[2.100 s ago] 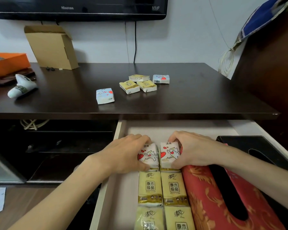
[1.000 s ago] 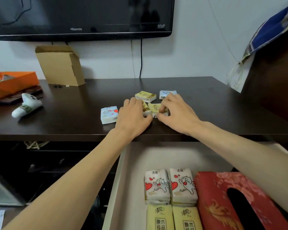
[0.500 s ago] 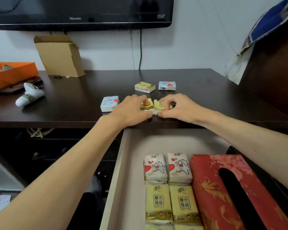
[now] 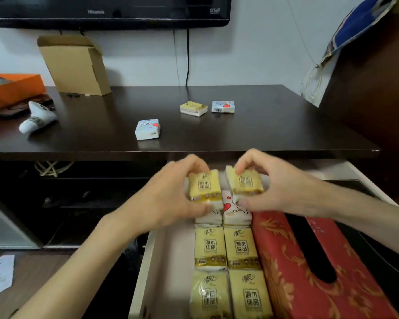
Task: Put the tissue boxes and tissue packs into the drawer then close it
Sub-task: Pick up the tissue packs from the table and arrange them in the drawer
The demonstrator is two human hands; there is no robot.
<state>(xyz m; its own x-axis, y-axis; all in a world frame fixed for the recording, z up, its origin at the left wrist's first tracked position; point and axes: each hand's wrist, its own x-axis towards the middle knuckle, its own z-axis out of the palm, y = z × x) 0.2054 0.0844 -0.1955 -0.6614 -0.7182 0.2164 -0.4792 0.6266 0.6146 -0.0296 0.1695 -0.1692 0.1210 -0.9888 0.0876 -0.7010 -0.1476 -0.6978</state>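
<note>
Tissue packs are small, soft plastic-wrapped blocks. The left hand (image 4: 170, 199) pinches a yellow pack (image 4: 204, 186) printed with dark characters, and the right hand (image 4: 276, 187) grips a matching yellow pack (image 4: 245, 181) just beside it, both held above the open drawer (image 4: 168, 249). Inside, two rows of packs lie side by side: white heart-print packs (image 4: 234, 209) farthest in, yellow ones (image 4: 226, 247) nearer. A red patterned tissue box (image 4: 286, 261) sits to their right. On the dark tabletop (image 4: 274, 125) rest three more packs: blue-white (image 4: 147, 129), yellow (image 4: 193, 108), blue-white (image 4: 223, 106).

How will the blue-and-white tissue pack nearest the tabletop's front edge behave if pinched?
The blue-and-white tissue pack has puffy, rounded corners, so it probably squashes under a pinch. It is small, so likely light. It lies flat and low on the tabletop, so unlikely to roll or tip.
</note>
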